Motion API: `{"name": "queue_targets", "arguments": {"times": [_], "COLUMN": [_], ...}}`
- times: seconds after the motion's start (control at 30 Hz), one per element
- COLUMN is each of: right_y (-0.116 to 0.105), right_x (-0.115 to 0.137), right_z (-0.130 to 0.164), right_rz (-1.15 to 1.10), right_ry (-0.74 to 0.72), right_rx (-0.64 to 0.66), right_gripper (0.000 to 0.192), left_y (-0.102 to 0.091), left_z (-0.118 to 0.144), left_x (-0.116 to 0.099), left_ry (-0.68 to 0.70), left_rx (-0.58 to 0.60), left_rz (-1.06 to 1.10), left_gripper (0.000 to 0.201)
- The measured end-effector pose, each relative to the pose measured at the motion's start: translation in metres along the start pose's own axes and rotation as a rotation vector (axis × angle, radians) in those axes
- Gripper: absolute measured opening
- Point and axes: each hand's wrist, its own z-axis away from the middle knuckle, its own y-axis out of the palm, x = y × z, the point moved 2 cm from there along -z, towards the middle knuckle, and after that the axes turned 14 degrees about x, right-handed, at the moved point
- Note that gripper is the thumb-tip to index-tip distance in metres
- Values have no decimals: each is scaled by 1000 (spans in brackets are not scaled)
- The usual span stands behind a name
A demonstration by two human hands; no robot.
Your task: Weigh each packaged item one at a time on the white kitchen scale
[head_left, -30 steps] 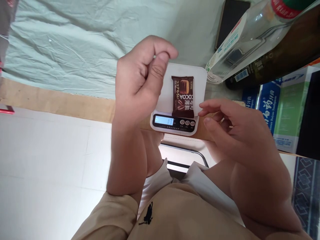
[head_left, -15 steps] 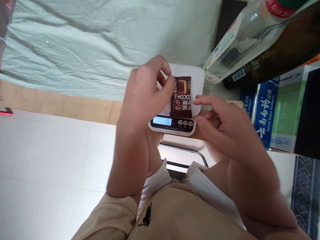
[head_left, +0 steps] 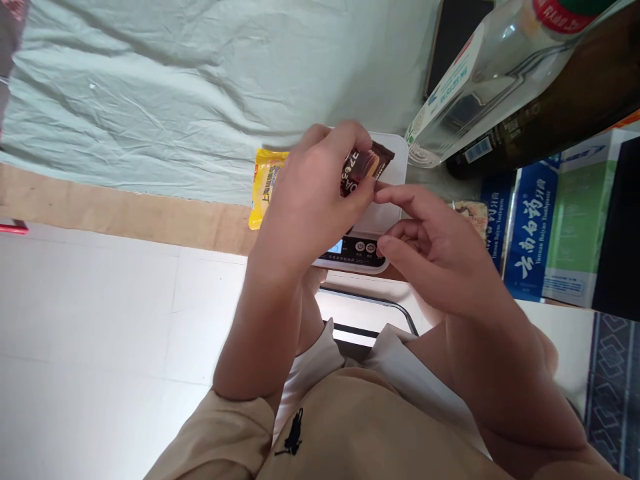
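My left hand (head_left: 320, 187) pinches a brown cocoa biscuit packet (head_left: 361, 167) between thumb and fingers. The packet is tilted over the white kitchen scale (head_left: 393, 173), and my hand covers part of it. My right hand (head_left: 425, 233) is at the scale's right side, fingers apart, its index fingertip close to my left thumb and the packet; whether it touches them I cannot tell. Most of the scale's display (head_left: 336, 247) is hidden behind my left wrist. A yellow biscuit packet (head_left: 265, 187) lies left of the scale, partly behind my left hand.
A clear bottle (head_left: 480, 87) and a dark bottle (head_left: 555, 113) are to the right. Blue toothpaste boxes (head_left: 535, 227) and a small wrapped snack (head_left: 473, 217) are near them. A dark phone-like slab (head_left: 453, 40) rests farther back on the pale green cloth (head_left: 190, 100).
My left hand has taken hold of the cocoa biscuit packet and tilted it off the scale. The yellow packet has come into sight. My right hand has moved slightly left.
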Motion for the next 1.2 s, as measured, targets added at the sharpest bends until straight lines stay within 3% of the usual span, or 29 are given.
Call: {"name": "queue_targets", "arguments": {"times": [0.13,0.2,0.27,0.33,0.47,0.73,1.03,1.2], "right_y": [0,-1,-2,-3,-3,-1,-1,-5], "right_x": [5,6,6,5,2,6,7,8], "right_z": [2,4,5,6,5,2,2,5], "right_rz": [-117,-109,-87,-79,-85,-76,-21,-64], "right_ry": [-32,-44,-65,-83,-106,-105,-85,-78], "right_rx": [11,-10,-38,-56,-80,-116,-92,-121], "right_gripper": [41,39,36,35,31,27,25,28], "left_y": [-13,-26,-39,-47,-47,-40,-38,-41], "left_z": [3,6,10,13,16,11,10,10], "left_x": [13,29,47,64,79,79,78,75], "left_ry": [81,110,71,-54,-250,-379,-380,-313], "left_rx": [-122,-218,-337,-387,-312,-179,-107,-173], "left_rz": [300,342,291,249,252,108,112,166], "left_gripper": [23,19,16,18,23,19,22,20]}}
